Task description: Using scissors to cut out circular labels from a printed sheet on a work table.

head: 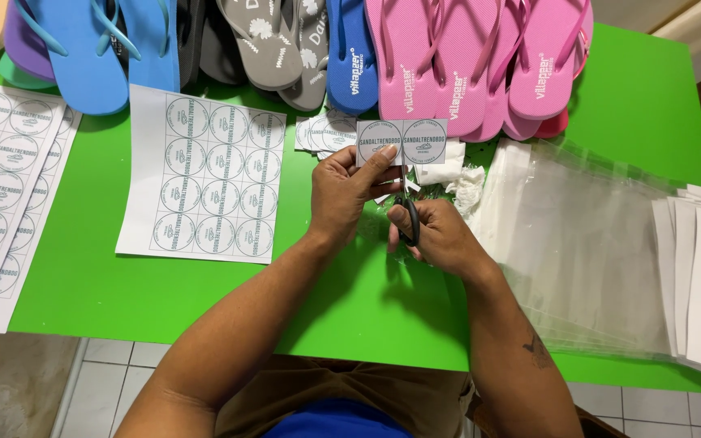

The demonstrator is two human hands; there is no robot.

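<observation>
— Above the green table, mid-frame: left hand pinches a paper strip of two round labels, held up flat so the printed circles face the eye.

— Right hand?

— Right hand is closed through black scissors, blades pointing up under the strip's middle, likely to split the pair.

— Surroundings?

— Uncut label sheet left; cut labels behind; clear bags right; flip-flops along the far edge.

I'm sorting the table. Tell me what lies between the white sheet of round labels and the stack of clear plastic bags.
In the head view, both hands: the left hand holds a two-label strip, the right hand black scissors.
</observation>
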